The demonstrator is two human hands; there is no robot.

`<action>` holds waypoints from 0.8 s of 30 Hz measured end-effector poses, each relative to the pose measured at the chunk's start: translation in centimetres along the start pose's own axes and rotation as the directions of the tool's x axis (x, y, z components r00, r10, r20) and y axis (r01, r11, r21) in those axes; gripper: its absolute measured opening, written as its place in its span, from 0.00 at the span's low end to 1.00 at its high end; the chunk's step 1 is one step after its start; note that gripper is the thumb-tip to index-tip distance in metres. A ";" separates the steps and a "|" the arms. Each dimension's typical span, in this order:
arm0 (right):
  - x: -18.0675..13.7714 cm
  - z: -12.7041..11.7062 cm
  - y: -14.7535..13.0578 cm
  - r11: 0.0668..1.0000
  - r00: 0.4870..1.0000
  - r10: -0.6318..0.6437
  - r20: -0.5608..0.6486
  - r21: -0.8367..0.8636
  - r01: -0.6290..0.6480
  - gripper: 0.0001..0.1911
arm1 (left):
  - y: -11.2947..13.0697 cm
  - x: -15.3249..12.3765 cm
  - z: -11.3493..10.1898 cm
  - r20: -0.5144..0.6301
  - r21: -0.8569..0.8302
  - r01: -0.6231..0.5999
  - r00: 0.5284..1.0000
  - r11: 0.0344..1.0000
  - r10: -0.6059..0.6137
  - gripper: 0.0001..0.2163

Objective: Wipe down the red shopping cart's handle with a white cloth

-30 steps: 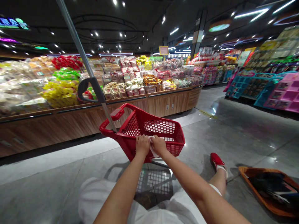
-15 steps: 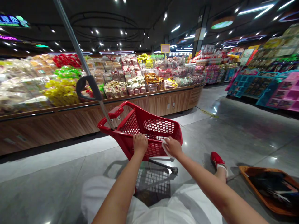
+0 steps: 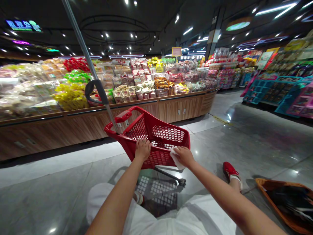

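A red plastic shopping cart with mesh sides stands in front of me, a long grey pole with a dark loop grip rising from its handle end. My left hand is closed over the cart's near rim, its fingers hooked to the inside. Further right along the same rim, my right hand presses a white cloth or tissue against the cart's side. The cloth hangs down partly below the hand. Both hands' fingertips are partly hidden.
Behind the cart runs a wood-panelled display counter heaped with packaged snacks. An orange basket with dark items sits on the floor at right. Blue and pink racks stand further back. My foot in a red shoe is stretched out to the right.
My left hand has slid slightly left along the rim. The right hand has shifted a little to the right, and more of the white cloth shows. The view has turned slightly left.
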State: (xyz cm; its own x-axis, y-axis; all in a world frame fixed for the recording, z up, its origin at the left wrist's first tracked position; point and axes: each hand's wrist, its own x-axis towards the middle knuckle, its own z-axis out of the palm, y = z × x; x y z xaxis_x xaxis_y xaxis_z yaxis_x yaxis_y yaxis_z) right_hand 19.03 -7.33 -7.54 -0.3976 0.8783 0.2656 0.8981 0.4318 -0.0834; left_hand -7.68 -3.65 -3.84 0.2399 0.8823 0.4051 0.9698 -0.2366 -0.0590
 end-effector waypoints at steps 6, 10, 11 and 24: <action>-1.9 0.8 4.0 0.998 0.989 -0.060 -0.135 -0.002 0.060 0.10 | -0.1 1.3 0.8 0.050 -0.026 0.064 0.997 0.998 -0.062 0.18; -0.3 1.7 0.9 0.991 0.978 0.125 -0.168 -0.023 -0.130 0.09 | -1.5 2.4 1.2 0.099 -0.015 0.126 0.987 0.992 -0.124 0.20; 0.2 2.0 -0.2 0.987 0.972 0.153 -0.177 -0.029 -0.161 0.09 | -2.1 2.7 1.3 0.104 -0.004 0.145 0.984 0.989 -0.144 0.21; 3.3 4.6 -6.2 0.978 0.967 -0.202 -0.153 0.021 0.207 0.18 | 1.4 0.6 1.7 0.272 -0.074 0.041 0.962 0.996 -0.019 0.21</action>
State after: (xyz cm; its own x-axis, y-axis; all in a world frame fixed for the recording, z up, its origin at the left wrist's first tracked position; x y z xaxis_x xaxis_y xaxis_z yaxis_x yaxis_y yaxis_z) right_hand 11.29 -6.19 -10.61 -0.5368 0.7311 0.4211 0.7921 0.6086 -0.0470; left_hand -6.16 -2.80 -5.23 0.2239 0.9641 0.1427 0.9729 -0.2297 0.0254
